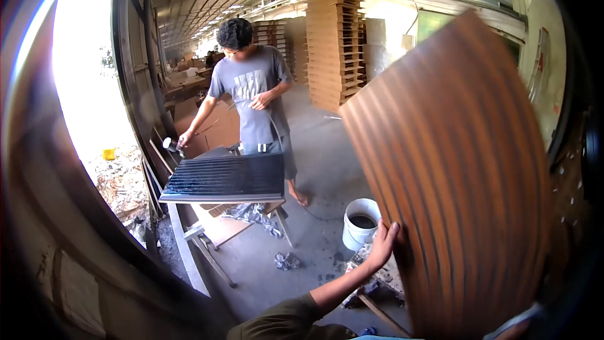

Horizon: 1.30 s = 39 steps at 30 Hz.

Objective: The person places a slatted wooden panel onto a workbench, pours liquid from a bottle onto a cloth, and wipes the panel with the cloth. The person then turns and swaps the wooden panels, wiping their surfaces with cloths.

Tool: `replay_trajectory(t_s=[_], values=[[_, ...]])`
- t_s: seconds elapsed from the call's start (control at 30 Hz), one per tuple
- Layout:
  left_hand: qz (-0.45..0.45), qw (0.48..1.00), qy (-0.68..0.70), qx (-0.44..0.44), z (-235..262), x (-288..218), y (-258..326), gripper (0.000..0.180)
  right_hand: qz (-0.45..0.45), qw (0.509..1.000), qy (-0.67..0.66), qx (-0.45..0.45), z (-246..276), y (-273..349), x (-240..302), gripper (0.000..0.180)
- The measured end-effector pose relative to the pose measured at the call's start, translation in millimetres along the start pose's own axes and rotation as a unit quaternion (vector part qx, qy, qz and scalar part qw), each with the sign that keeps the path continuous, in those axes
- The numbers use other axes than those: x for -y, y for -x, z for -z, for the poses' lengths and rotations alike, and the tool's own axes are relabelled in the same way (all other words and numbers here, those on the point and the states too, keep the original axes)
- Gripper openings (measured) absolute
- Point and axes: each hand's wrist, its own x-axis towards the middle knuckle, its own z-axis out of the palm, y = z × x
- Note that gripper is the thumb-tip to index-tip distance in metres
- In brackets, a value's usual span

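Note:
My left hand (382, 245) grips the left edge of a tall brown wooden panel (462, 170) with dark lengthwise grooves. The panel stands up in front of me and is slightly blurred. At its lower right corner a small part of my right hand (517, 331) shows beside something pale, perhaps cloth; its fingers are hidden. Left of the panel, a white bucket (353, 237) with dark liquid is on the floor, close beyond my left hand.
A co-worker (257, 85) holds a spray gun (171, 145) over a dark, glossy ribbed panel (226, 179) on a stand. Crumpled plastic (287, 261) lies on the floor. Behind stands a tall stack of brown boards (332, 50). A wide doorway opens at the left.

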Motion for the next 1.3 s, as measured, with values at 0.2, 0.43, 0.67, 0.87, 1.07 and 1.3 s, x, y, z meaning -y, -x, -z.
replay_trajectory(t_s=[0.2,0.43,0.67,0.87,1.07,1.3], values=[[0.33,0.841,0.424,0.061,19,103,-13,0.093,0.206,0.934,-0.289,-0.034,-21,-86,153,0.038],[0.501,0.747,0.43,-0.077,40,201,27,0.092,0.327,0.933,-0.138,-0.063,-49,-48,258,0.019],[0.376,0.882,0.156,0.237,75,138,-24,0.072,0.251,0.965,-0.057,-0.05,-127,-16,194,0.016],[-0.295,0.846,-0.41,0.171,5,-71,-65,0.052,0.199,0.98,-0.013,0.003,-158,7,141,0.021],[-0.305,0.732,-0.545,0.27,-57,-36,-84,0.04,0.297,0.949,0.03,-0.102,-203,5,31,0.033],[-0.325,0.754,-0.513,0.251,-53,-33,-85,0.049,-0.064,0.995,-0.059,-0.052,-175,-28,-61,0.038]])
